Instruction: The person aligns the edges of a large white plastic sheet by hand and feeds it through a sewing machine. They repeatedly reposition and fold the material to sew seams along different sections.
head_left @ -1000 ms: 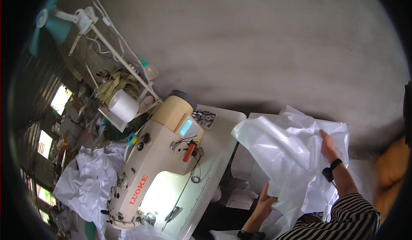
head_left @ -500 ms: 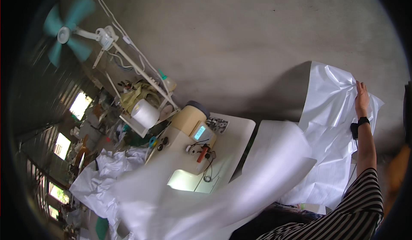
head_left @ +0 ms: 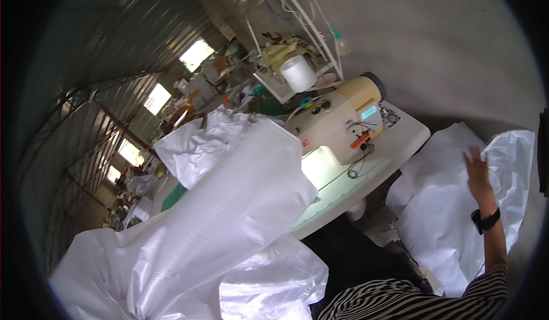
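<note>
My right hand [head_left: 476, 174], with a dark band on its wrist, is at the far right. Its fingers are spread and hold nothing. Just behind and below it lies a heap of glossy white sheeting [head_left: 440, 223]; whether the palm touches it I cannot tell. A second large white sheet [head_left: 229, 194], ribbed and woven-looking, stretches from the lower left up to the sewing machine [head_left: 337, 120]. One end covers part of the machine's table, beside the lit needle area. My left hand is out of view.
The machine's pale table [head_left: 400, 142] juts toward the right heap. A white thread cone [head_left: 298, 73] stands on a rack behind the machine. Crumpled white material [head_left: 211, 142] lies beyond the sheet, and a grey wall [head_left: 423, 45] rises behind. Dark-clad legs [head_left: 357, 251] are below the table.
My right hand has let go of the glossy sheet, which it held up against the wall; that sheet has sunk into the heap. The other sheet has swung left. The view has turned left.
</note>
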{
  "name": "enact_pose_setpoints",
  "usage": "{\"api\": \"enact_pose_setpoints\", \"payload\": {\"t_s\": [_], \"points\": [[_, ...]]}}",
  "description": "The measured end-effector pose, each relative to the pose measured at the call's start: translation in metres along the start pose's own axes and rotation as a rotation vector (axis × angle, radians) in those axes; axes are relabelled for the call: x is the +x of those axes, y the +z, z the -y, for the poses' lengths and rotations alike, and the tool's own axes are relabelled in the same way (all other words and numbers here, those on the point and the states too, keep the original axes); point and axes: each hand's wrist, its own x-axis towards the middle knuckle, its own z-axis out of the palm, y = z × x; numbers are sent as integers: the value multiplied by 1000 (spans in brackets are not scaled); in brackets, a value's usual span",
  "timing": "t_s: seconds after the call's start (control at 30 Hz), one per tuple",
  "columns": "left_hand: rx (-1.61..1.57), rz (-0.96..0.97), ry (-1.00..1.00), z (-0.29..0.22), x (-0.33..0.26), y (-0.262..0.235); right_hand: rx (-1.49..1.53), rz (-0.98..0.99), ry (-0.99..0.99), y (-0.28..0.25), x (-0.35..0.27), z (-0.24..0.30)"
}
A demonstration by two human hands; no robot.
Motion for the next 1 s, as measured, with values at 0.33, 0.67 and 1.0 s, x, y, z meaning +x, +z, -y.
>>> {"api": "enact_pose_setpoints", "payload": {"t_s": [0.33,0.67,1.0], "points": [[-49,-372,448,-88,-115,-131,1671,267,-905,-233,32,350],[-87,-822,749,-137,-259,-360,1832,1342,-760,-248,-34,447],[1115,-1134,1193,-230,-133,-360,1899,1675,-217,-112,-144,462]]}}
